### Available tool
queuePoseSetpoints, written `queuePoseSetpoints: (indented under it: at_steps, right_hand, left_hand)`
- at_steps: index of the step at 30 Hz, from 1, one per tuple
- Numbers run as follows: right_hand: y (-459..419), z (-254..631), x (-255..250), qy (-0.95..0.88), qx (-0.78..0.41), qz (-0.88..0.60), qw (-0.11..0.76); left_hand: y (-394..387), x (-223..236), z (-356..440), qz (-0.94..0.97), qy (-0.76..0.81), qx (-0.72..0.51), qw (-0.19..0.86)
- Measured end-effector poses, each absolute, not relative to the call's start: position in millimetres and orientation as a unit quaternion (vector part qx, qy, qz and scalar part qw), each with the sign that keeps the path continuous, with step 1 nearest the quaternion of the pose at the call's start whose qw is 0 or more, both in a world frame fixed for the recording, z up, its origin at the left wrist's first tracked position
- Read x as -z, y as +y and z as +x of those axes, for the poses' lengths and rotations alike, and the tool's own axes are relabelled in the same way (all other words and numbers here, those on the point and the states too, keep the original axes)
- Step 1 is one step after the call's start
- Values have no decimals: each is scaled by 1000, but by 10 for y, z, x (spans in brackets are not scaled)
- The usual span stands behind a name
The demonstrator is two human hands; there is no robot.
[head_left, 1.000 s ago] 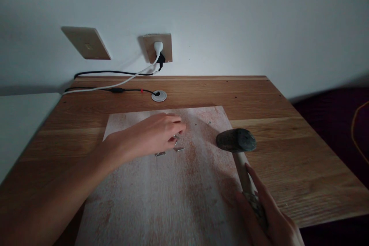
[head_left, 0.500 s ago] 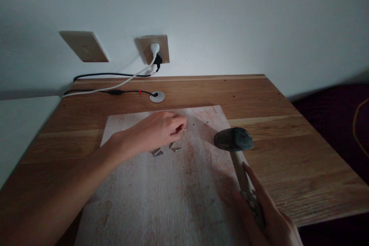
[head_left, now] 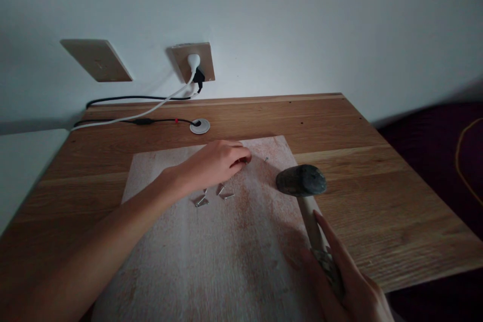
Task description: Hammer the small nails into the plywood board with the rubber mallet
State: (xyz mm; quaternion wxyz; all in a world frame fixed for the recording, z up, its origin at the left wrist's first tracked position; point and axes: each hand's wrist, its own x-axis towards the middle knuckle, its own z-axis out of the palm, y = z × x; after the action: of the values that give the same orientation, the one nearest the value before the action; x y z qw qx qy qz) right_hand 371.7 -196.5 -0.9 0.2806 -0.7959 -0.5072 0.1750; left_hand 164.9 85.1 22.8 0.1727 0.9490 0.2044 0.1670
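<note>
Gripped a mallet [head_left: 310, 219] in the right hand [head_left: 350, 284] at the lower right of the frame, with the fingers wrapped firmly about the handle. Had the dark mallet head [head_left: 301, 180] right of center, pointed away, overlapping in view the right edge of a pale, reddish-streaked board [head_left: 211, 251]. Could not tell the gap between head and board.

Held the left hand [head_left: 226, 158] at the center, over the upper part of the board, with the fingers curled and the tips pressed together on a small metal fastener [head_left: 245, 162], mostly hidden among them. Had several loose fasteners [head_left: 228, 195] scattered on the board just below that hand, and a lone fastener [head_left: 266, 159] near the board's upper right corner, beyond the mallet head; could not tell whether fully upright.

Saw the board lying on a wooden table [head_left: 377, 186]. Noted a round grommet [head_left: 206, 126] left of upper center with a black cable [head_left: 143, 121] entering, an outlet [head_left: 207, 58] with white and black plugs above, a wall plate [head_left: 97, 62] at the upper left, and dark purple fabric [head_left: 426, 146] at the right edge.
</note>
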Motion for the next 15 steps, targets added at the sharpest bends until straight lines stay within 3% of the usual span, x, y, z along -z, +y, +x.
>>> queuePoseSetpoints:
  at_steps: [15]
  right_hand:
    - [-1925, 3706, -72, -534, -172, -779, 278]
  left_hand:
    - [891, -275, 1697, 953, 210, -156, 154]
